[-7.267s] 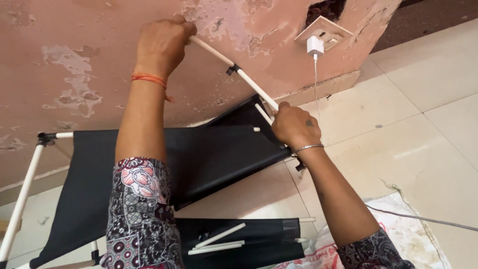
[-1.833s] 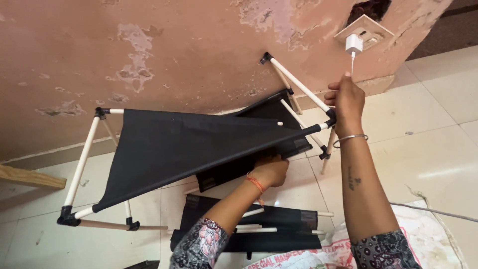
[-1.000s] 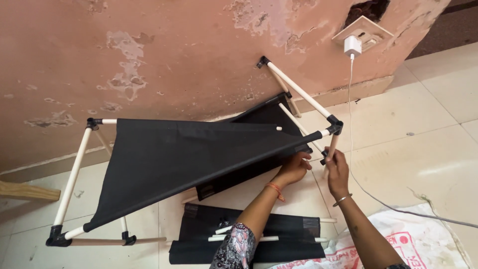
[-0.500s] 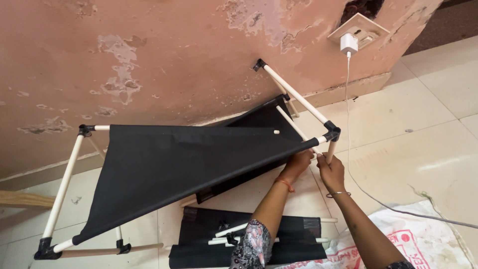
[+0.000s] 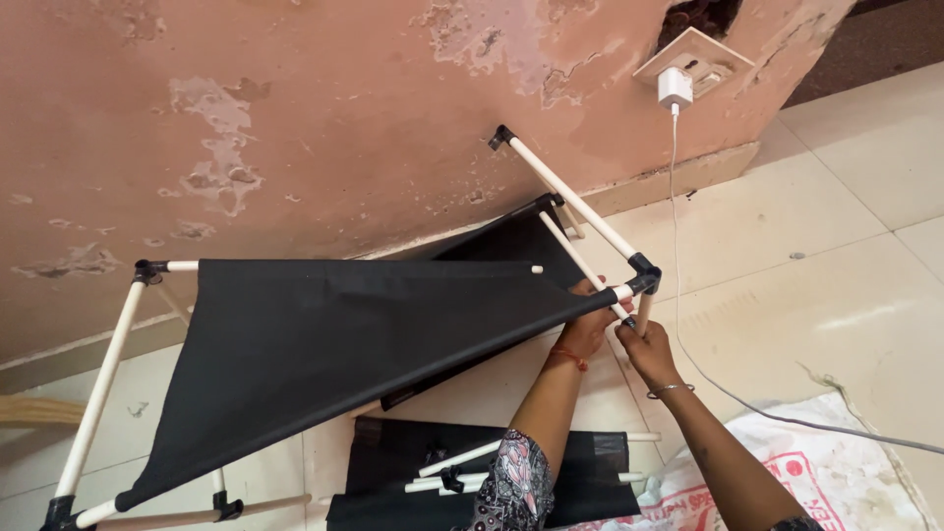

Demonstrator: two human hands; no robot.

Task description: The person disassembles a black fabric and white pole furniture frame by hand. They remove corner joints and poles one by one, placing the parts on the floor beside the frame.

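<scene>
Both hands work at the rack's [image 5: 324,324] near-right corner, just below the black corner joint [image 5: 644,280]. Left hand [image 5: 588,323] is curled around the lower rail end under the top black fabric shelf [image 5: 334,344]; part of it is hidden by the fabric edge. Right hand [image 5: 644,344] is closed on the short white upright [image 5: 644,313] hanging from that joint. The two hands sit just beside each other, nearly touching.

Rack stands on the tiled floor [image 5: 836,256] against the peeling pink wall [image 5: 295,118], tilted in view.

Around:
- wall socket [image 5: 693,61] with one white charger [image 5: 675,87] plugged in; its cable [image 5: 688,324] drops just right of the right hand and runs off over the floor
- white printed sack [image 5: 836,472] on the floor, bottom right
- folded black fabric piece [image 5: 492,472] on the floor below the arms, loose white rods [image 5: 462,457] on top, at least three
- wooden stick [image 5: 29,408] at left edge

Count: two fabric shelves mounted, the second [image 5: 511,241] lower and behind; one spare on the floor. Black joints visible on the frame: at least six. Far legs are mostly hidden by fabric.
</scene>
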